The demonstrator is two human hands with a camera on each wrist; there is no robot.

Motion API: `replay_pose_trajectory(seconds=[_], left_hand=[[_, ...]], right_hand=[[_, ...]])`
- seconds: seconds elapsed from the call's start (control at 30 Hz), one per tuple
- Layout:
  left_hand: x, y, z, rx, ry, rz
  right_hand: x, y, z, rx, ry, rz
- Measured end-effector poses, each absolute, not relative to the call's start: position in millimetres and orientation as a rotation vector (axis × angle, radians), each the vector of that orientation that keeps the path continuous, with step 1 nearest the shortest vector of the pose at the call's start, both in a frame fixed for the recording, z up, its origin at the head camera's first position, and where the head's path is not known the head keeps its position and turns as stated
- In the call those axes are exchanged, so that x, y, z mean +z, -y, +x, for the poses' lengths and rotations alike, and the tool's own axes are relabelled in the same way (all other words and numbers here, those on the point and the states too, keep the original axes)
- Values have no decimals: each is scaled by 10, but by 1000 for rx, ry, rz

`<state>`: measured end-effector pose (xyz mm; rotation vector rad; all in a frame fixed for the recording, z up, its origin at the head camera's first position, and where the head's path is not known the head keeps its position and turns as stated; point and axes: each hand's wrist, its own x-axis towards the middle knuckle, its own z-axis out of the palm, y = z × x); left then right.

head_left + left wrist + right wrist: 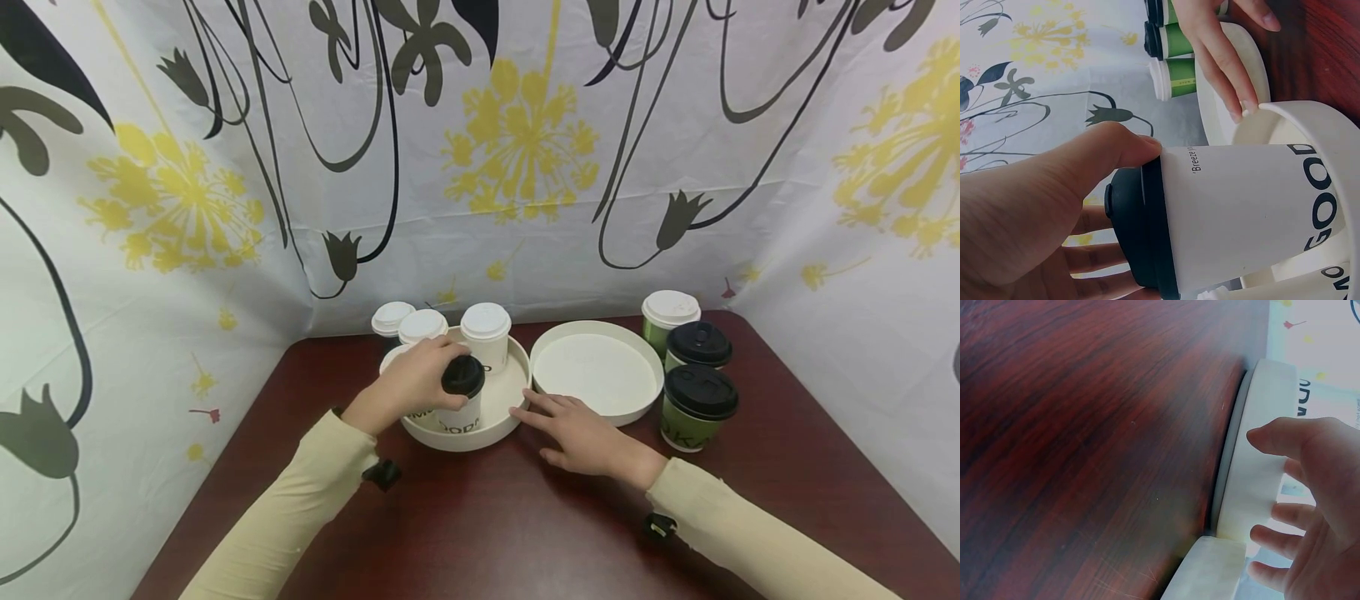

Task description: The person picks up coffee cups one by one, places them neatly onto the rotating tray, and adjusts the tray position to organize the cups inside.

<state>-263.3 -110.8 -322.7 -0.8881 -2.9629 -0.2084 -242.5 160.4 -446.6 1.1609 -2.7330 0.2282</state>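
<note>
My left hand [408, 382] grips a white paper coffee cup [462, 414] by its black lid [1157, 231], thumb on one side and fingers on the other. The cup stands upright in or just over the left round white tray [501, 402], with dark lettering low on its wall. Behind it in that tray is another white cup [487, 337] with a white lid. Spread and fairly straight, the fingers of my right hand [581, 437] reach the left tray's right rim. That hand also overlaps the front of the right round tray [596, 372], which holds nothing.
White-lidded cups [423, 325] cluster at the left tray's back left, partly hidden by my left hand. Right of the right tray stand green cups [686, 429], two with black lids and one with a white lid. A patterned cloth [465, 250] walls in the dark red table [510, 533].
</note>
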Motion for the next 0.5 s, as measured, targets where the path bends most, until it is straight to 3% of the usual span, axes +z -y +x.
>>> replay_pose_trajectory(seconds=[0.5], left_hand=[[-3310, 1123, -2666, -240, 2973, -894]], right_hand=[[-4477, -1613, -2435, 244, 2737, 1160]])
